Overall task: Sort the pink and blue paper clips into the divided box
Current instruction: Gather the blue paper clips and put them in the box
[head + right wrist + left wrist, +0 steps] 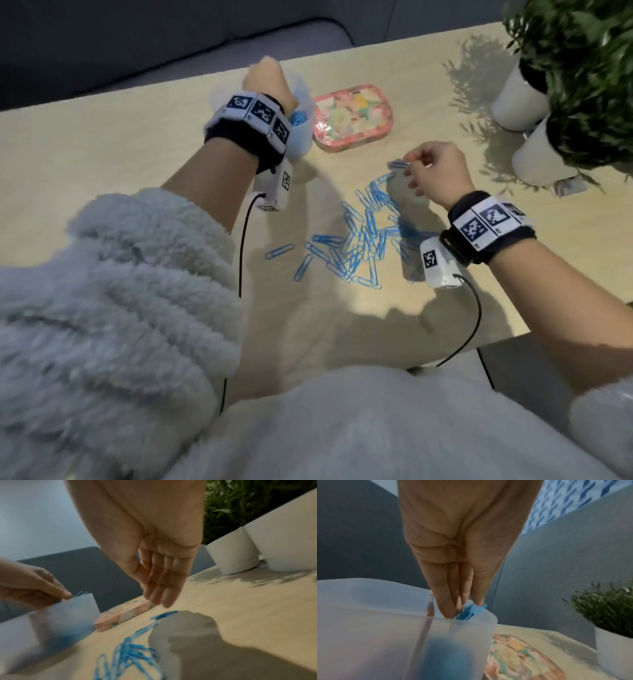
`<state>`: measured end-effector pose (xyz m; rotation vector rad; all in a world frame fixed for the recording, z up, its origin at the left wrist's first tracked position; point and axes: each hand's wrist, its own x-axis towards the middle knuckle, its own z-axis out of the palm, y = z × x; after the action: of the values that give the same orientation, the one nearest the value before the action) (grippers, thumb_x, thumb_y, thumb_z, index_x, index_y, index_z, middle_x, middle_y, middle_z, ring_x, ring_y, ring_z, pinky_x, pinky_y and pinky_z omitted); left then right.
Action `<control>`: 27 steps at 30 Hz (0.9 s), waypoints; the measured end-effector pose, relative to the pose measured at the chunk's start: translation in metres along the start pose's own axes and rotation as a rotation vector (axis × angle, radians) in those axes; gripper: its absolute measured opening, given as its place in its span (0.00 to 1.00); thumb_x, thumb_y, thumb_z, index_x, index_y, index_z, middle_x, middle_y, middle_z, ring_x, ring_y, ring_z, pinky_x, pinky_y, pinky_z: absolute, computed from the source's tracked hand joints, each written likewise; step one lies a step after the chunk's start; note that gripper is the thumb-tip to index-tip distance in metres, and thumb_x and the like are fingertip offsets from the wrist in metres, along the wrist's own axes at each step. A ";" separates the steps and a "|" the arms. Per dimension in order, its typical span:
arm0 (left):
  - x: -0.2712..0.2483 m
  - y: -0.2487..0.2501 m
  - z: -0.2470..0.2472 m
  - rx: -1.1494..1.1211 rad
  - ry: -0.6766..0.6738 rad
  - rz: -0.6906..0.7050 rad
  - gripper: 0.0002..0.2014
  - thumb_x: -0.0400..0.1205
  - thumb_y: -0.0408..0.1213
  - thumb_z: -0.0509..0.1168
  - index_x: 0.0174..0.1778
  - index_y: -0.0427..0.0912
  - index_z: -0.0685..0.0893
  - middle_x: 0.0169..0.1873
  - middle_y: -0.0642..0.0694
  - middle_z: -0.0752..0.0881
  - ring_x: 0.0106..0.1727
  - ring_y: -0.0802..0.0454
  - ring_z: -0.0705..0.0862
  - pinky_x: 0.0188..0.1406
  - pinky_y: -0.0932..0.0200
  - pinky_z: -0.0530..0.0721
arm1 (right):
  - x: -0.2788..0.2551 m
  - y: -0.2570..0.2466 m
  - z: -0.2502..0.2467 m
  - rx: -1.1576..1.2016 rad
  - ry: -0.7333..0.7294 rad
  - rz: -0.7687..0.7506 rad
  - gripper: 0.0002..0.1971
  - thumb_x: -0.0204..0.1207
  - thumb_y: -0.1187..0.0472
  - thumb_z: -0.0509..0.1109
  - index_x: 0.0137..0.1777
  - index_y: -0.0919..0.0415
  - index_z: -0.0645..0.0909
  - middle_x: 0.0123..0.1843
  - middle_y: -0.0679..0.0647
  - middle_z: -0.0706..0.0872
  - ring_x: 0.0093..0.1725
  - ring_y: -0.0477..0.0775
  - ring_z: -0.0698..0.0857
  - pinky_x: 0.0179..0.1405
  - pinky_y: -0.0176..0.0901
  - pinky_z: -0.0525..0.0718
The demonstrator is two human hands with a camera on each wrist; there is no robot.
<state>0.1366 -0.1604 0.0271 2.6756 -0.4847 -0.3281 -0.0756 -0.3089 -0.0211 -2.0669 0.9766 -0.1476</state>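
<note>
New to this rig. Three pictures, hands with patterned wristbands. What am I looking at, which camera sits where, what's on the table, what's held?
No robot grip here: a person works with two bare hands. The wide picture comes from a camera on the head. The other two come from cameras worn on each wrist, looking along the fingers. On the table lie a pile of blue paper clips, a translucent divided box, a floral tin and two potted plants. The left hand pinches a bunch of blue clips at the box's rim. The right hand hangs with straight fingers at the pile's far end, a blue clip just below its fingertips. Whether they touch it is unclear.
</note>
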 end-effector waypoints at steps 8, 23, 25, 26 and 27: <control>-0.053 -0.008 0.004 -0.010 0.034 0.307 0.16 0.81 0.28 0.56 0.60 0.40 0.83 0.63 0.39 0.81 0.66 0.43 0.77 0.66 0.58 0.68 | 0.025 0.018 0.000 -0.507 0.001 -0.029 0.14 0.76 0.67 0.59 0.56 0.66 0.82 0.62 0.70 0.78 0.65 0.70 0.75 0.58 0.55 0.78; -0.186 -0.092 0.076 0.091 -0.284 0.270 0.21 0.72 0.38 0.74 0.59 0.37 0.81 0.57 0.35 0.77 0.58 0.37 0.76 0.58 0.48 0.73 | -0.078 0.011 0.074 -0.682 -0.331 -0.491 0.16 0.77 0.68 0.57 0.64 0.65 0.76 0.63 0.64 0.75 0.64 0.66 0.72 0.55 0.55 0.76; -0.187 -0.087 0.078 0.052 -0.315 0.309 0.18 0.74 0.33 0.72 0.60 0.36 0.82 0.56 0.34 0.78 0.57 0.36 0.79 0.56 0.49 0.75 | -0.075 0.015 0.064 -0.584 -0.306 -0.469 0.16 0.79 0.65 0.57 0.63 0.64 0.79 0.61 0.65 0.76 0.63 0.67 0.74 0.58 0.56 0.77; -0.186 -0.086 0.078 0.036 -0.321 0.315 0.19 0.74 0.33 0.72 0.61 0.36 0.81 0.57 0.34 0.79 0.57 0.37 0.80 0.56 0.49 0.76 | -0.071 0.017 0.057 -0.545 -0.269 -0.433 0.15 0.80 0.63 0.57 0.61 0.64 0.80 0.59 0.66 0.77 0.62 0.67 0.75 0.58 0.56 0.78; -0.186 -0.087 0.077 0.024 -0.318 0.307 0.20 0.74 0.34 0.72 0.63 0.36 0.80 0.58 0.35 0.78 0.57 0.37 0.81 0.56 0.49 0.77 | -0.066 0.020 0.050 -0.525 -0.238 -0.390 0.14 0.80 0.60 0.59 0.57 0.64 0.82 0.57 0.66 0.78 0.61 0.68 0.76 0.57 0.56 0.78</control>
<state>-0.0311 -0.0416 -0.0500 2.5265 -0.9854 -0.6598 -0.1130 -0.2392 -0.0533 -2.6674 0.4862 0.1713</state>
